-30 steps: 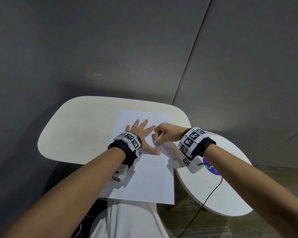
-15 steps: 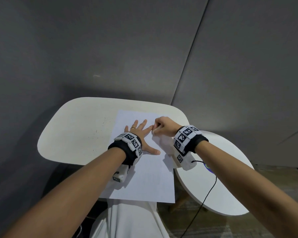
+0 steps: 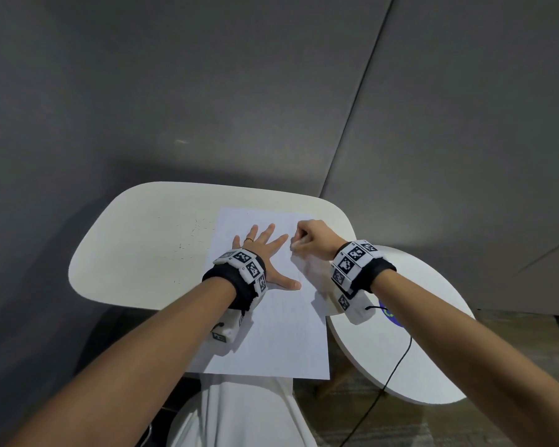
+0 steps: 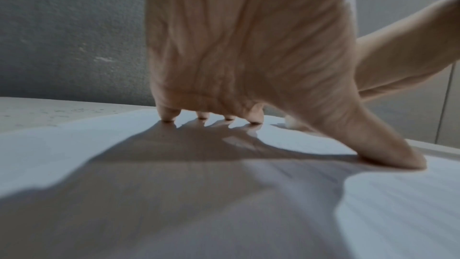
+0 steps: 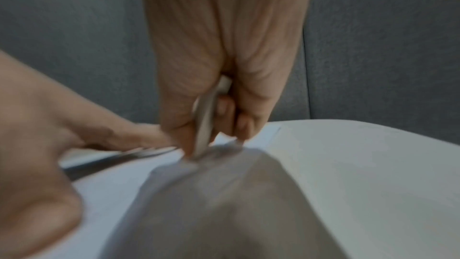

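A white sheet of paper (image 3: 281,333) lies on the cream table (image 3: 136,253), its near edge hanging over the table's front. My left hand (image 3: 265,250) lies flat on the sheet with fingers spread; its fingertips (image 4: 169,118) and thumb press the paper (image 4: 373,204). My right hand (image 3: 310,238) grips a slim white pen-like stick (image 5: 205,125) between thumb and fingers, its tip down on the paper (image 5: 112,194) just right of the left forefinger. The left hand (image 5: 37,155) shows at the left of the right wrist view.
A round white side table (image 3: 417,359) with a blue sticker (image 3: 389,314) stands lower at the right; a black cable (image 3: 391,375) runs from my right wrist band across it. Grey wall panels rise close behind the table. Small dark specks dot the tabletop left of the sheet.
My right hand with the stick has moved away from me along the outside of the left forefinger, toward the sheet's far right corner. The left hand has stayed flat in place.
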Demonstrator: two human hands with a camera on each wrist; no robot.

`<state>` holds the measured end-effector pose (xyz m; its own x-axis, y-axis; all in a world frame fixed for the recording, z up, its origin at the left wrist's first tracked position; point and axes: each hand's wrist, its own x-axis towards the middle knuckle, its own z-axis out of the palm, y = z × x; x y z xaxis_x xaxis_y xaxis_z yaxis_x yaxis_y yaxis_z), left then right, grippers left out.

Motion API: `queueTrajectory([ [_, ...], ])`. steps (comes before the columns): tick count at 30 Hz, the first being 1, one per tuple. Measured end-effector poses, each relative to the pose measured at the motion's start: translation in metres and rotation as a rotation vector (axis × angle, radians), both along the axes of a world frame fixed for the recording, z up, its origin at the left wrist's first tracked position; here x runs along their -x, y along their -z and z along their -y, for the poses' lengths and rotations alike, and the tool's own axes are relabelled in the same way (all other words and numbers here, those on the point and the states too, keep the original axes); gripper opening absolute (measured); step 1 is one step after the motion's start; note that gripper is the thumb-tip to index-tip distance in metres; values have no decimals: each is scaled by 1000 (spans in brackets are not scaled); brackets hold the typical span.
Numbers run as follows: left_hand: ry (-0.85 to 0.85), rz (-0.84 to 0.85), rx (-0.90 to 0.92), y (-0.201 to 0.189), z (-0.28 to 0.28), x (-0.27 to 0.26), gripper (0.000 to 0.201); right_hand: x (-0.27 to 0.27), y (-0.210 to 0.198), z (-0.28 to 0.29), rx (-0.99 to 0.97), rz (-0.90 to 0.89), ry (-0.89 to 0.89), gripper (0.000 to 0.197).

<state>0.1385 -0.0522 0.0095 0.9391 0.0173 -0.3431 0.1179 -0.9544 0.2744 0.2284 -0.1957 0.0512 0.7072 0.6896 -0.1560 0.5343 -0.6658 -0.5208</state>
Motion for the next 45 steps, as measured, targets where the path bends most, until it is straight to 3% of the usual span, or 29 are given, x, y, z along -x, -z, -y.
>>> queueTrajectory([
  [3,-4,7,2,1,0,0,122,4,0,5,123,-138,-97,17],
  [7,-9,2,-4,0,0,-1,123,-1,4,8,-40,-2,69,26],
  [11,-9,3,-8,1,0,-1,123,3,5,12,94,-132,-37,14],
  [14,-10,-1,1,1,0,0,122,-1,8,14,-76,-18,116,21],
  [18,-13,-1,-5,-1,0,0,124,-2,5,18,141,-143,-61,13],
  [23,9,-10,-14,0,1,3,123,-22,0,14,-348,-61,233,18],
  [26,81,73,-22,-1,15,10,97,-23,15,4,-398,-153,254,21],
  [29,320,144,53,-5,33,19,60,-27,27,-2,-465,-273,318,24],
  [31,419,120,46,0,36,24,52,-28,28,-4,-439,-289,312,24],
  [32,342,101,-6,1,36,24,53,-29,28,-3,-429,-289,307,24],
  [35,-189,55,-95,-3,39,20,62,-30,30,-3,-410,-276,321,21],
  [36,-218,58,-103,-6,44,20,62,-30,32,-3,-411,-277,320,20],
  [39,181,135,-14,-9,58,26,53,-29,32,-2,-436,-299,328,21],
  [40,275,134,9,-7,56,29,51,-28,32,-1,-450,-309,341,21],
  [41,259,137,-7,-3,49,29,51,-28,32,-1,-469,-318,353,21],
  [43,-77,115,-69,3,28,20,58,-28,32,-1,-485,-321,357,21],
  [45,-451,-18,-105,0,14,18,67,-28,33,-1,-475,-318,351,19],
])
